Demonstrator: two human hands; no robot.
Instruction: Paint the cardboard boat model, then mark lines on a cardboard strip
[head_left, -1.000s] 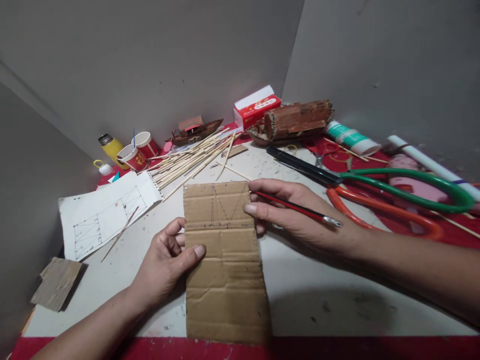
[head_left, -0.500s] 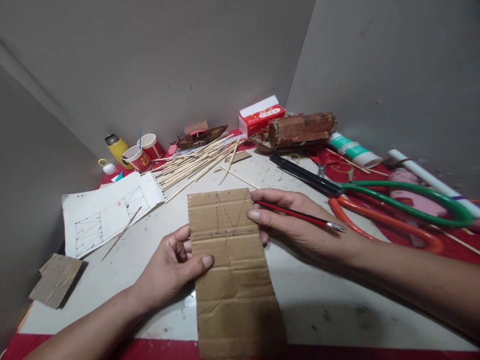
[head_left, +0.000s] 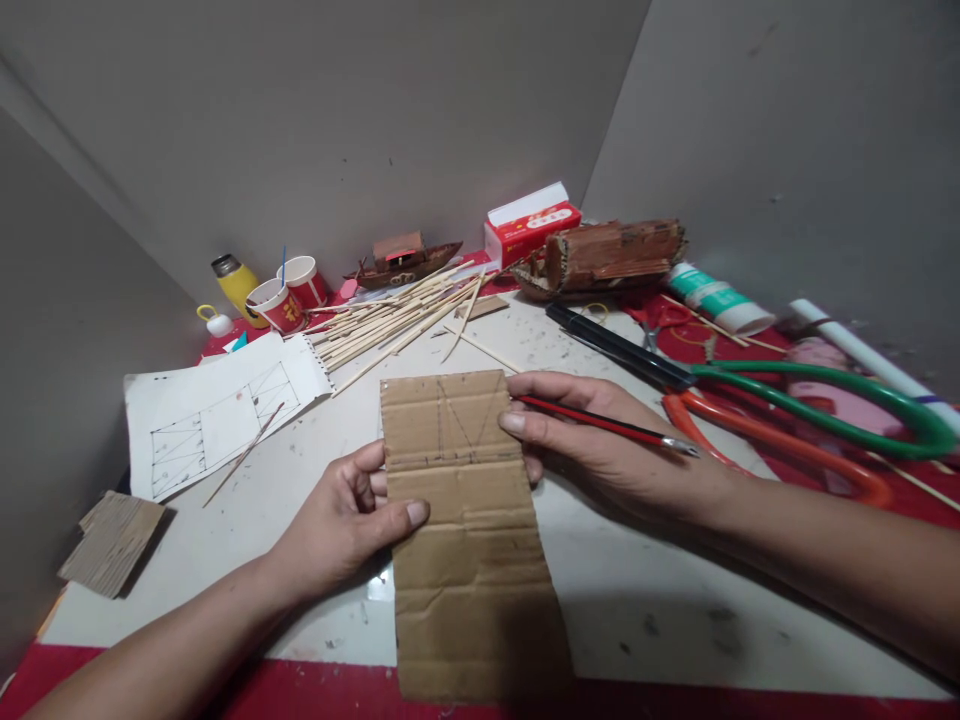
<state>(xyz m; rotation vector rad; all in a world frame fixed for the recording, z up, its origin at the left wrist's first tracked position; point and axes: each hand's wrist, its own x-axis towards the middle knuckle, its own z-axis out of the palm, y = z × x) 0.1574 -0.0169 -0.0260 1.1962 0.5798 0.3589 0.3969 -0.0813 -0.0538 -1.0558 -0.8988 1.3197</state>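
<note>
A creased strip of brown cardboard point(head_left: 472, 560) is held up above the white work surface, its upper end marked with dark straight and slanted lines. My left hand point(head_left: 360, 515) grips its left edge, thumb on the front face and fingers behind. At the upper right edge, my right hand point(head_left: 577, 425) pinches the cardboard between thumb and fingers. A red and black pencil point(head_left: 607, 423) with a silver end also rests in that hand, lying across the palm side. Off to the left lies a spiral-torn paper sheet point(head_left: 232, 400) with a ruled drawing and a thin stick point(head_left: 247, 450) across it.
Beyond the cardboard lies a pile of wooden sticks point(head_left: 397, 325). Two paper cups point(head_left: 279, 310), a yellow bottle point(head_left: 238, 290), a small model boat point(head_left: 405, 262) and a larger brown model point(head_left: 615, 260) stand behind. Large shears point(head_left: 810, 400) lie right; a cardboard stack point(head_left: 112, 545) sits left.
The whole view has shifted slightly, and the cardboard's lower end now shows more fully. Both hands keep the same hold on the cardboard, with the pencil still in the right.
</note>
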